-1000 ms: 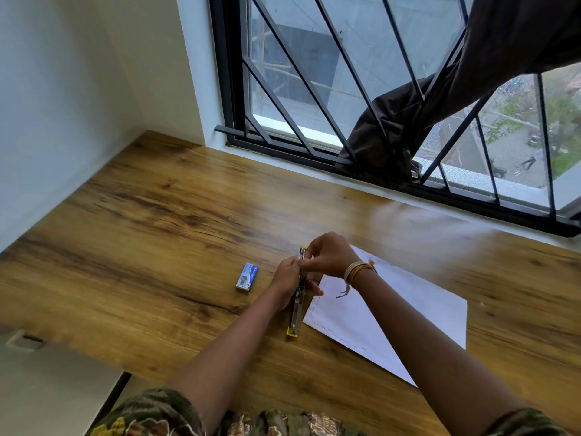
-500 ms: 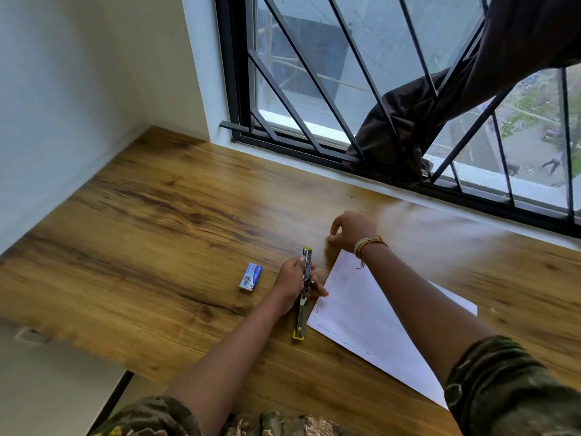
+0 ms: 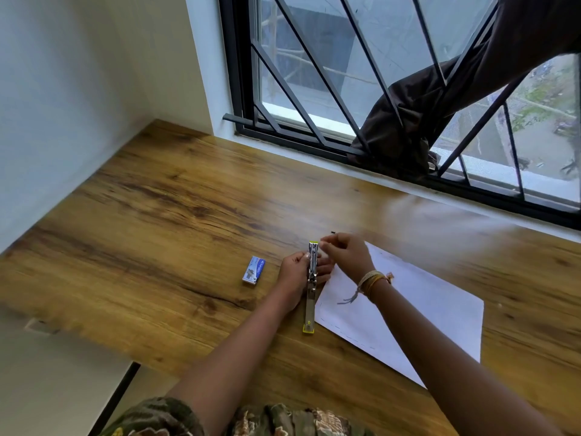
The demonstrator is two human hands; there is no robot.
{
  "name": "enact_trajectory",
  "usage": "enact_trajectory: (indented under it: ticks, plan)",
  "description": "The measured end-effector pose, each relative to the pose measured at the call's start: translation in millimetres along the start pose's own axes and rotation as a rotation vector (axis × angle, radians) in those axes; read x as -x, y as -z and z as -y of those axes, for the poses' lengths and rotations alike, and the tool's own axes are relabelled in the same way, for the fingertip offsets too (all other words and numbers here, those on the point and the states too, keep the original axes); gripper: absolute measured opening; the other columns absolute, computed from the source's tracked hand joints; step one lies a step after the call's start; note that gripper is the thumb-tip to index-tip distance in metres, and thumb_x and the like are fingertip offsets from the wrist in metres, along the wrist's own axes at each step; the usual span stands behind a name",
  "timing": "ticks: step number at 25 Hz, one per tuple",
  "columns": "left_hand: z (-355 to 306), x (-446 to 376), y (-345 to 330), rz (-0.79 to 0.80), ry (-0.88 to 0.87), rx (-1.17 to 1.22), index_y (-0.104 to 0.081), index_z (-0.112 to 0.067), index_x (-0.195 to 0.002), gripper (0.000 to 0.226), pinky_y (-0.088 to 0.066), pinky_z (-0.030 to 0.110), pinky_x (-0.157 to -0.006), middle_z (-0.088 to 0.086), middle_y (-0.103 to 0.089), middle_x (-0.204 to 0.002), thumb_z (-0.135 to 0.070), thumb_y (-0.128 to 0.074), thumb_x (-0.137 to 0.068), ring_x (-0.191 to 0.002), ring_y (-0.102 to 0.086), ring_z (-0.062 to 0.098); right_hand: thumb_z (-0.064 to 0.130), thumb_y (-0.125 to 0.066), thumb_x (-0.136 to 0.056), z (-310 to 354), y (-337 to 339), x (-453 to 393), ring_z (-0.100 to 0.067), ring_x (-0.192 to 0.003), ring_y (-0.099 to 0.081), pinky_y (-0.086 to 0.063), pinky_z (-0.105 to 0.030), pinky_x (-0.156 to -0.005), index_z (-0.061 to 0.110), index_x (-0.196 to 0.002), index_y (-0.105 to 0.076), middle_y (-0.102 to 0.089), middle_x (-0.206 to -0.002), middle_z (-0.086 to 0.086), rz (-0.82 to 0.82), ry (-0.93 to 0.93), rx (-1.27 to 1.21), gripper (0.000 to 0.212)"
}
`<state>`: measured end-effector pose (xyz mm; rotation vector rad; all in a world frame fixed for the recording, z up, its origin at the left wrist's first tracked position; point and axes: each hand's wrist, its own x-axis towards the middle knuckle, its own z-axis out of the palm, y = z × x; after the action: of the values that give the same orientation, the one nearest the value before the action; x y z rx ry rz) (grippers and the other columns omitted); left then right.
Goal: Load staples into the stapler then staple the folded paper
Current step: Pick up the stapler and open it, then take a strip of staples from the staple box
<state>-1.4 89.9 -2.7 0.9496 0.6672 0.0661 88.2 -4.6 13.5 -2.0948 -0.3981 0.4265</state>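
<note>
Blue staple box [image 3: 254, 270], label unreadable

The setting is a room in a home or small office, fitted with a work desk. A wood-grain desktop [image 3: 176, 196] runs into a corner formed by plain white walls [image 3: 63, 89] and sits directly under a window [image 3: 345, 73]. The window has a dark metal frame and a diagonal security grille [image 3: 295, 99]; a dark curtain [image 3: 440, 99] is tucked through the bars. A street and greenery, seen from above, show through the glass, indicating an upper floor.
</note>
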Motion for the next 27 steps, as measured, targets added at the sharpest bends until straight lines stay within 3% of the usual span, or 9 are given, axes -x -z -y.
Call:
enact_trajectory:
  ticks: [3,7,12,16,19,22,25,27]
  plan:
    - [5.1,-3.1,-0.7,-0.071,0.012,0.017,-0.066,-0.004,-0.092,0.022,-0.060,0.032,-0.065,0.011,-0.070,-0.074,-0.005,-0.045,-0.099,-0.069,-0.069,0.021,0.015,-0.067,-0.082,-2.0,-7.9,10.9,-0.009,-0.068,-0.066,-0.051,-0.022,-0.068,0.021,-0.094,-0.071,-0.070,-0.073,0.003,0.033,-0.055,0.034,0.014]
    - [-1.3,-1.3,-6.1,-0.129,0.067,0.053,-0.067,0.001,-0.093,0.011,-0.059,0.025,-0.053,0.006,-0.072,-0.065,0.001,-0.056,-0.092,-0.055,-0.071,0.013,0.023,-0.070,-0.081,-5.3,-6.3,3.0,-0.021,-0.078,-0.071,-0.058,-0.037,-0.079,0.016,-0.092,-0.076,-0.075,-0.084,-0.006,-0.008,-0.171,-0.012,0.014]
    - [-5.3,-7.6,-3.7,-0.354,-0.063,-0.424,-0.072,-0.005,-0.079,0.003,-0.056,0.022,-0.047,0.013,-0.071,-0.069,-0.007,-0.073,-0.081,-0.051,-0.067,0.014,0.010,-0.068,-0.081,-4.7,-2.2,-0.4,-0.025,-0.071,-0.068,-0.059,-0.040,-0.078,0.009,-0.086,-0.074,-0.072,-0.077,-0.014,0.005,-0.302,-0.068,0.008]
    - [-10.5,4.0,4.3,-0.322,-0.157,-0.536,-0.071,-0.006,-0.075,0.009,-0.053,0.025,-0.042,0.010,-0.066,-0.059,-0.007,-0.070,-0.084,-0.041,-0.058,0.016,0.000,-0.062,-0.078,-2.3,-6.2,0.5,-0.023,-0.064,-0.066,-0.059,-0.036,-0.072,-0.001,-0.090,-0.073,-0.070,-0.070,-0.013,-0.020,-0.343,-0.144,0.016]
    - [-20.7,16.7,24.9,-0.313,-0.255,-0.643,-0.071,-0.007,-0.084,0.007,-0.053,0.023,-0.042,0.008,-0.068,-0.064,-0.014,-0.069,-0.085,-0.044,-0.060,0.013,0.001,-0.055,-0.079,8.3,-8.5,9.7,-0.018,-0.064,-0.066,-0.055,-0.025,-0.065,0.008,-0.088,-0.074,-0.071,-0.075,-0.005,-0.147,-0.203,-0.033,0.023]
    - [-35.6,27.8,54.6,-0.429,-0.389,-0.680,-0.071,-0.014,-0.086,0.004,-0.047,0.016,-0.040,0.002,-0.068,-0.066,-0.017,-0.068,-0.087,-0.045,-0.059,0.009,0.003,-0.054,-0.081,34.1,-19.8,21.0,-0.009,-0.061,-0.058,-0.046,-0.018,-0.061,0.012,-0.092,-0.075,-0.069,-0.079,-0.002,-0.153,0.038,0.135,0.024]
    - [-44.1,30.7,84.7,-0.588,-0.396,-0.561,-0.070,-0.008,-0.087,0.009,-0.044,0.017,-0.038,0.005,-0.067,-0.068,-0.016,-0.066,-0.087,-0.045,-0.059,0.011,0.009,-0.062,-0.079,52.4,-47.7,26.0,-0.014,-0.077,-0.063,-0.054,-0.031,-0.079,0.010,-0.099,-0.072,-0.071,-0.090,-0.006,0.043,0.205,0.239,0.023]
    - [-42.6,30.5,99.4,-0.631,-0.371,-0.531,-0.070,-0.004,-0.088,0.011,-0.046,0.018,-0.040,0.006,-0.068,-0.072,-0.014,-0.065,-0.088,-0.048,-0.060,0.013,0.022,-0.071,-0.076,54.1,-71.3,29.4,-0.020,-0.092,-0.062,-0.051,-0.035,-0.089,0.009,-0.113,-0.065,-0.066,-0.104,-0.008,0.246,0.202,0.364,0.039]
